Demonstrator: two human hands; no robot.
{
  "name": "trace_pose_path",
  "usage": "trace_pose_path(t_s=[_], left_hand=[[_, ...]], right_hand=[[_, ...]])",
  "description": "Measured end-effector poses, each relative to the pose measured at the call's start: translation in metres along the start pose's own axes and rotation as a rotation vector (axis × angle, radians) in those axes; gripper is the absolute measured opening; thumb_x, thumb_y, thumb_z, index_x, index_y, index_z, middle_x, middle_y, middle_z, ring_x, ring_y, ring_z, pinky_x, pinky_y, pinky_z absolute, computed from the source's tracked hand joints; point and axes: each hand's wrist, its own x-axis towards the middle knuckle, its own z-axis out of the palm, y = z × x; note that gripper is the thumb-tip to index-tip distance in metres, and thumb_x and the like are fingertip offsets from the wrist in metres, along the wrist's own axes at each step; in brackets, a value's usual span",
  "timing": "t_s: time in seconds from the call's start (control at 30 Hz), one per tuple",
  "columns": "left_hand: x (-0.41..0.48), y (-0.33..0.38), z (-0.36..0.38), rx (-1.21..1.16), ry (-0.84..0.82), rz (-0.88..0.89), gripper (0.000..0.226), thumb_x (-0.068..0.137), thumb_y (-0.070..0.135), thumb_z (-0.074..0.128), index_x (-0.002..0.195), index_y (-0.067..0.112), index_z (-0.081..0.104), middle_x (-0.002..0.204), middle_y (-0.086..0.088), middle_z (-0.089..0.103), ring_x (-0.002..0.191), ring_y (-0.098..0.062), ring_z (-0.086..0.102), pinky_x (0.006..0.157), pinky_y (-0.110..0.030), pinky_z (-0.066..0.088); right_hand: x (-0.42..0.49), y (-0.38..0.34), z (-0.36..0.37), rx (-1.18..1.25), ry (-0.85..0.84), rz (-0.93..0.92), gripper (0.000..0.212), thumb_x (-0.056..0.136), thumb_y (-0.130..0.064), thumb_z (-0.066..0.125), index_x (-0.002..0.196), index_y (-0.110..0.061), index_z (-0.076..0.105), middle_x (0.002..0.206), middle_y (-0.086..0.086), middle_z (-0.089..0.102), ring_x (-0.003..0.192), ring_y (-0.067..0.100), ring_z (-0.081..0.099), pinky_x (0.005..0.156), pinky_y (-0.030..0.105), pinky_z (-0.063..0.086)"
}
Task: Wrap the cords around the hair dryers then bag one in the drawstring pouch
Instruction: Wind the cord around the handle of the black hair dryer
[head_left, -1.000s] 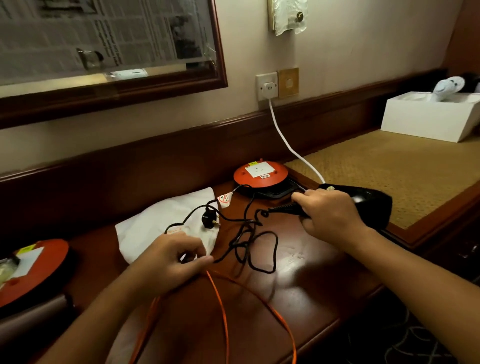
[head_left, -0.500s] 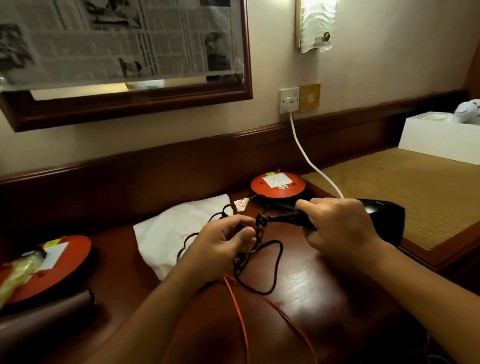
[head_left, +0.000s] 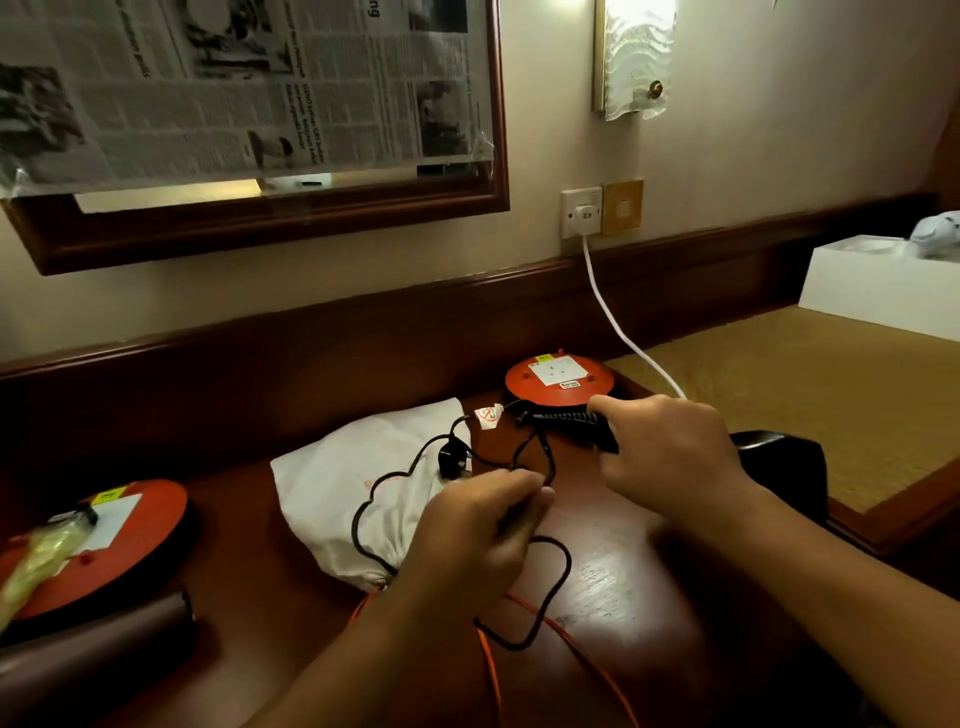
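A black hair dryer (head_left: 779, 462) lies on the dark wooden desk (head_left: 613, 587), and my right hand (head_left: 670, 447) grips its handle. Its black cord (head_left: 550, 592) trails in loose loops across the desk to a black plug (head_left: 452, 460). My left hand (head_left: 478, 530) pinches a stretch of that cord near the middle of the desk. The white drawstring pouch (head_left: 363, 493) lies flat to the left of my hands, partly under the cord and plug. A second, white hair dryer (head_left: 935, 236) rests in a white box (head_left: 878, 291) at the far right.
An orange socket reel (head_left: 558, 382) sits behind my right hand, fed by a white cable (head_left: 618, 332) from the wall socket (head_left: 582, 213). Another orange reel (head_left: 119, 535) sits at the left. An orange cable (head_left: 491, 670) runs off the desk's front edge. A brown cylinder (head_left: 88, 654) lies at the lower left.
My left hand moved right from the pouch to the cord and now pinches it close to my right hand. The view shifted to the left and upward; my right hand keeps its grip on the dryer.
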Motion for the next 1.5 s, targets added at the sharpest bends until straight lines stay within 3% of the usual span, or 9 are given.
trace_pose_path(t_s=[0.13,0.3,0.57,0.73,0.87,0.97,1.17,1.37,1.5], left_hand=[[0.016,0.023,-0.044,0.042,-0.001,0.17,0.009,0.101,0.019,0.064,0.096,0.014,0.069,0.078,0.016,0.06,0.069,-0.004,0.058,0.061,-0.021,0.045],[0.058,0.011,-0.074,-0.05,0.012,0.01,0.01,0.101,0.019,0.064,0.096,0.015,0.071,0.068,0.019,0.058,0.061,0.0,0.055,0.059,-0.012,0.039],[0.036,-0.022,-0.036,-0.201,-0.195,-0.177,0.023,0.099,0.014,0.067,0.086,0.03,0.077,0.061,0.018,0.065,0.055,0.0,0.052,0.056,-0.02,0.042],[-0.005,0.001,-0.023,0.079,-0.237,0.094,0.039,0.106,0.047,0.044,0.099,0.017,0.067,0.073,0.002,0.063,0.065,-0.015,0.061,0.061,-0.039,0.05],[0.004,0.02,-0.052,0.168,-0.139,0.262,0.032,0.105,0.033,0.049,0.093,0.011,0.068,0.072,0.005,0.062,0.064,-0.007,0.057,0.061,-0.015,0.042],[0.029,0.016,-0.074,0.205,-0.021,0.296,0.025,0.101,0.03,0.061,0.095,0.01,0.075,0.076,0.007,0.067,0.066,-0.002,0.06,0.059,-0.016,0.045],[0.061,0.003,-0.073,-0.005,-0.103,0.085,0.013,0.097,0.023,0.067,0.096,0.015,0.077,0.076,0.017,0.068,0.07,-0.001,0.065,0.063,-0.012,0.044],[0.035,-0.004,-0.037,-0.424,-0.231,-0.223,0.027,0.102,0.032,0.058,0.087,0.018,0.075,0.058,0.01,0.048,0.055,-0.02,0.037,0.05,-0.04,0.032],[0.001,0.014,-0.018,-0.314,-0.373,-0.26,0.018,0.106,0.03,0.054,0.107,0.02,0.069,0.067,0.004,0.053,0.059,-0.016,0.05,0.057,-0.033,0.042]], right_hand=[[-0.002,-0.001,0.001,-0.047,-0.105,-0.05,0.033,0.082,-0.034,0.059,0.114,-0.035,0.06,0.079,-0.007,0.068,0.072,0.019,0.067,0.053,0.026,0.036],[-0.011,-0.014,-0.003,0.003,-0.088,-0.257,0.036,0.08,-0.037,0.051,0.113,-0.031,0.064,0.075,-0.004,0.07,0.065,0.022,0.067,0.056,0.033,0.053],[-0.023,-0.017,-0.02,0.124,0.052,-0.207,0.021,0.078,-0.034,0.056,0.094,-0.027,0.067,0.064,-0.006,0.065,0.053,0.018,0.061,0.047,0.03,0.048],[-0.016,-0.008,-0.017,0.008,0.013,0.0,0.018,0.073,-0.03,0.068,0.09,-0.031,0.063,0.06,-0.007,0.062,0.054,0.019,0.06,0.047,0.021,0.022],[-0.015,-0.012,-0.016,-0.02,-0.129,-0.026,0.031,0.084,-0.036,0.058,0.115,-0.034,0.06,0.081,-0.009,0.069,0.076,0.017,0.067,0.055,0.025,0.037],[-0.018,-0.019,-0.019,-0.008,-0.146,-0.141,0.032,0.086,-0.034,0.058,0.118,-0.034,0.059,0.083,-0.008,0.07,0.074,0.017,0.068,0.057,0.027,0.048],[-0.027,-0.025,-0.032,0.033,-0.042,-0.288,0.031,0.072,-0.031,0.07,0.103,-0.028,0.067,0.066,-0.005,0.068,0.053,0.019,0.064,0.048,0.029,0.049],[-0.029,-0.008,-0.038,0.121,0.068,-0.123,0.019,0.069,-0.029,0.07,0.088,-0.029,0.066,0.056,-0.006,0.06,0.047,0.018,0.057,0.045,0.022,0.035],[-0.026,-0.003,-0.035,0.07,0.058,0.022,0.019,0.067,-0.026,0.071,0.082,-0.029,0.061,0.053,-0.006,0.057,0.048,0.023,0.057,0.048,0.023,0.029]])
